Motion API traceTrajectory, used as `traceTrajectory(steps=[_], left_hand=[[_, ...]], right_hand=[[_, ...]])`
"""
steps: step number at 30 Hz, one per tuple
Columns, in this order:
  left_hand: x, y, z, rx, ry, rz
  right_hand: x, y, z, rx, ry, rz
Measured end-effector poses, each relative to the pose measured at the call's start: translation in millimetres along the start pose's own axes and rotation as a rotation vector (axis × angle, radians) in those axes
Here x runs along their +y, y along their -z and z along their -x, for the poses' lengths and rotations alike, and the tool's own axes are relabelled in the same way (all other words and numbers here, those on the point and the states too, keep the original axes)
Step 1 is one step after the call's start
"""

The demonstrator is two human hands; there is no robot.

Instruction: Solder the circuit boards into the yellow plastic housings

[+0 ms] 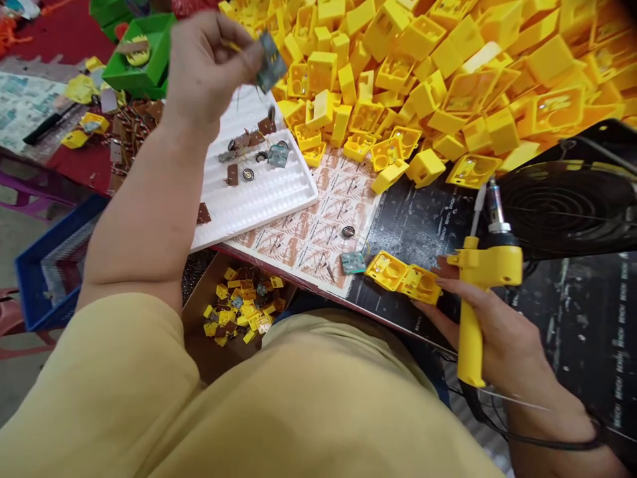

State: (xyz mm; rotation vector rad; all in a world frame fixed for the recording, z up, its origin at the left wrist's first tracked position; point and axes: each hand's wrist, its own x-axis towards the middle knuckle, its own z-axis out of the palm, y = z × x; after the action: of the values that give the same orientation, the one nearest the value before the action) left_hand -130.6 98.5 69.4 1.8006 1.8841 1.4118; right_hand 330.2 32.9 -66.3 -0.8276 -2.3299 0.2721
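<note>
Raised over the white foam tray (249, 209), my left hand (212, 63) pinches a small green circuit board (271, 63) with thin wires hanging from it. My right hand (507, 338) is wrapped around a yellow soldering gun (470, 325), its metal tip pointing up and away from me. The thumb and fingers of that hand also reach an opened yellow plastic case (421, 284) at the table edge. Beside the case lie another green circuit board (353, 262) and a small round black part (348, 232). Wired boards and round parts rest on the tray.
A large heap of yellow plastic cases (398, 73) covers the back of the table. A black fan (567, 192) stands at the right. Below the edge is a cardboard box (199, 345) of yellow pieces. Green bins (162, 43) and a blue crate (30, 285) are at left.
</note>
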Motion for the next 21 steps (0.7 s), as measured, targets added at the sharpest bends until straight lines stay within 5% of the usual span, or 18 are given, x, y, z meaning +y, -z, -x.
traceTrajectory(steps=[3, 6, 9, 12, 18, 21], left_hand=[[42, -15.4, 14, -0.148, -0.122, 0.126], [81, -56.9, 46, -0.639, -0.209, 0.067], [108, -101.0, 82, -0.879, -0.331, 0.045], [118, -128.0, 103, -0.945, -0.261, 0.205], [90, -138.3, 119, -0.795, 0.305, 0.781], [85, -139.3, 133, -0.767, 0.254, 0.726]], right_hand=[[-6, -3, -11, 0.025, 0.067, -0.047], [-20, 1, -27, 0.087, 0.061, -0.084], [-33, 5, -41, 0.157, 0.011, -0.117], [-40, 7, -49, 0.199, -0.028, -0.145], [-44, 13, -45, 0.379, -0.129, -0.216], [-46, 17, -44, 0.434, -0.12, -0.187]])
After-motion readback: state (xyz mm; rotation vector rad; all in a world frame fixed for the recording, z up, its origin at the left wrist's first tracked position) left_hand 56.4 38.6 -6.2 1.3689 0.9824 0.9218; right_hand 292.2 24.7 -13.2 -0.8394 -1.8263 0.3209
